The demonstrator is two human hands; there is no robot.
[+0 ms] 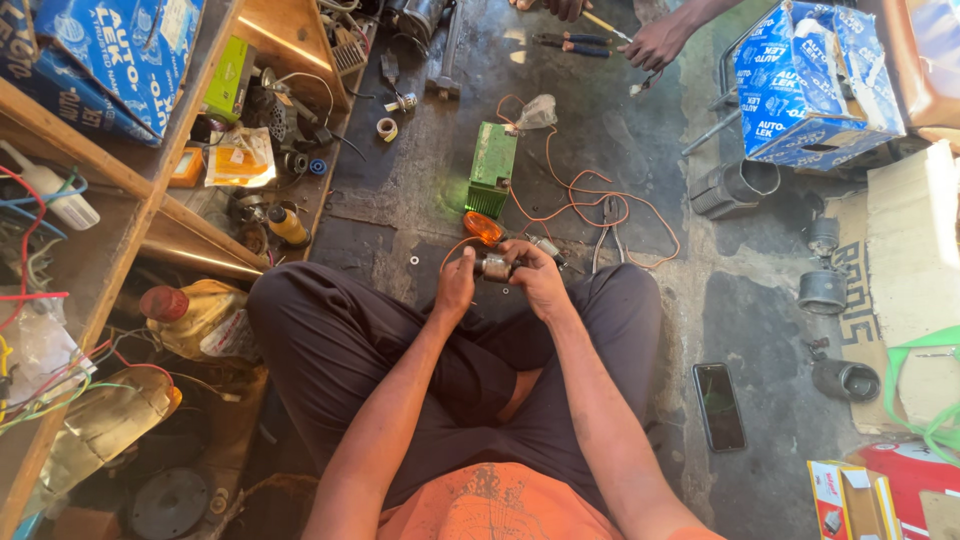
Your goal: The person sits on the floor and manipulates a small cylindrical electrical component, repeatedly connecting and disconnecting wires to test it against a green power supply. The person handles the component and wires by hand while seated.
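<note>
Sitting cross-legged on the dark floor (600,130), the person grips a small metal part (496,266) between both hands just above the knees, the left hand (457,281) and the right hand (537,277) each closed around one end of it. An orange lens (482,227) lies just beyond the hands, with a green box (493,166), a tangled orange wire (590,200) and pliers (609,226) farther out. A phone (719,405) rests by the right knee, and another person's hand (655,44) reaches in at the top.

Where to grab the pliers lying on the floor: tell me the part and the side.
Take the pliers by the two handles at the near end, from above. They lie flat beside the orange wire, head pointing away, just beyond the right hand.
</note>
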